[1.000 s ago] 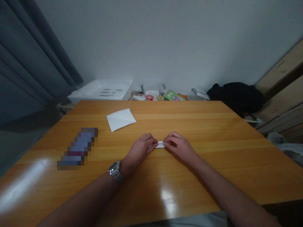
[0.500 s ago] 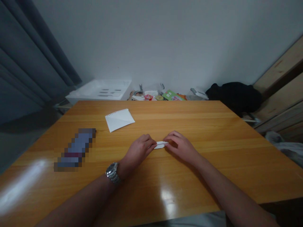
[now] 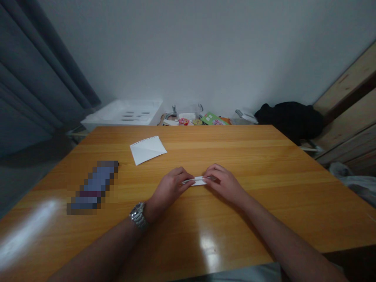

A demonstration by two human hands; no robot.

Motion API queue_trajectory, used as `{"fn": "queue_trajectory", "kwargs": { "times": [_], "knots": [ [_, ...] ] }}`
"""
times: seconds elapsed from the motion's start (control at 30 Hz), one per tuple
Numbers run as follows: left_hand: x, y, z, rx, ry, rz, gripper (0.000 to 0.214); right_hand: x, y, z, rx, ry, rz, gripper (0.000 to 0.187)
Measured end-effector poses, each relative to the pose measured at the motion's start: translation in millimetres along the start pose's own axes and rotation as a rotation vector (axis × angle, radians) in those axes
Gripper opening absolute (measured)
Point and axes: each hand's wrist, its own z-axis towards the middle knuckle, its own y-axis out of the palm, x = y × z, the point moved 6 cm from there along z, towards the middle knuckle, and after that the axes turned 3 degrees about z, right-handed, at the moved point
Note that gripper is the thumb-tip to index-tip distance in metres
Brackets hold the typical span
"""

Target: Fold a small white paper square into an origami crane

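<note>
A small folded strip of white paper (image 3: pixel 198 181) lies on the wooden table (image 3: pixel 264 164) between my hands. My left hand (image 3: pixel 169 188), with a metal watch (image 3: pixel 137 215) on its wrist, pinches the strip's left end with curled fingers. My right hand (image 3: pixel 225 183) is closed on the strip's right end, fingertips pressed on it. Most of the strip is hidden under the fingers.
A white sheet (image 3: pixel 147 149) with a torn perforated edge lies further back on the left. A blurred-out oblong object (image 3: pixel 93 186) sits at the left. Behind the table are a white tray (image 3: pixel 125 113), small packets (image 3: pixel 202 118) and a black bag (image 3: pixel 289 119).
My left hand has slid slightly left along the strip, which now shows a little longer between my hands. My right hand has barely moved.
</note>
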Motion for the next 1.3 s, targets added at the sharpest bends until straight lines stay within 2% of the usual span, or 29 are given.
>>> {"fn": "queue_trajectory", "kwargs": {
  "times": [0.17, 0.5, 0.9, 1.3],
  "knots": [
    [0.3, -2.1, 0.1, 0.001, 0.007, 0.034, 0.020, 0.5, -1.0, 0.2, 0.011, 0.017, 0.002, 0.005],
    [12.2, 1.7, -2.0, -0.073, 0.084, 0.137, 0.025, -8.1, 13.9, 0.7, -0.041, -0.049, 0.060, 0.009],
    [0.0, -9.1, 0.2, 0.075, 0.015, -0.027, 0.017, -0.4, -0.5, 1.9, 0.050, 0.018, 0.095, 0.015],
    [7.4, -4.4, 0.0, -0.008, 0.092, 0.130, 0.030, -0.4, 6.2, -0.4, -0.018, -0.003, 0.061, 0.010]
  ]
}}
